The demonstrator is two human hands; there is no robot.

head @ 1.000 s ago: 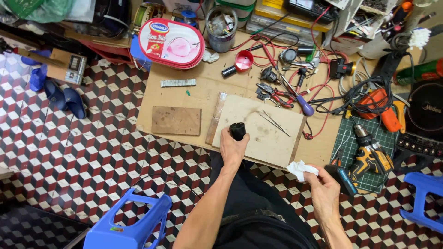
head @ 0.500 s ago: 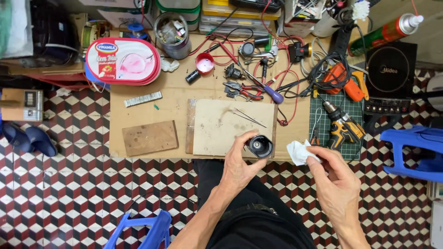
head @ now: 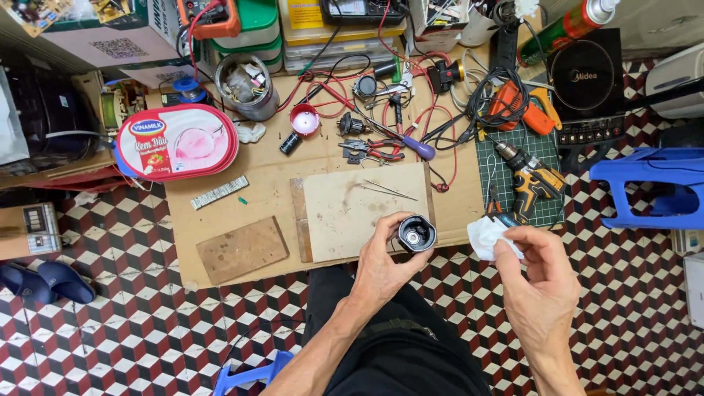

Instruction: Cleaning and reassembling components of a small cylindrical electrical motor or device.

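left hand [head: 385, 260]: fingers curled round a short black plastic cylinder [head: 416, 233], gripped firmly; open end faces the camera, shiny metal part inside.
right hand [head: 541, 273]: thumb and fingertips pinched shut on a crumpled white tissue wad [head: 490, 237], soft and creased.
cylinder position: held over the near edge of the flat brown cardboard worktop [head: 271, 183], just right of the pale scuffed rectangular board [head: 352, 209]; tissue is near it, not touching.
surroundings: small square plywood offcut [head: 242, 249] on the left; yellow-black cordless drill [head: 532, 183] on the green gridded cutting mat [head: 543, 147]; oval pink-white plastic tub lid [head: 177, 141]; purple-handled screwdriver [head: 411, 143] among red wires; floor is red-white-black cube-pattern tile.
vs 0.5 s ago: cylinder stays in the left hand with the bore toward the lens; tissue stays in the right, slightly closer to the cylinder. View has shifted, worktop sits more central.
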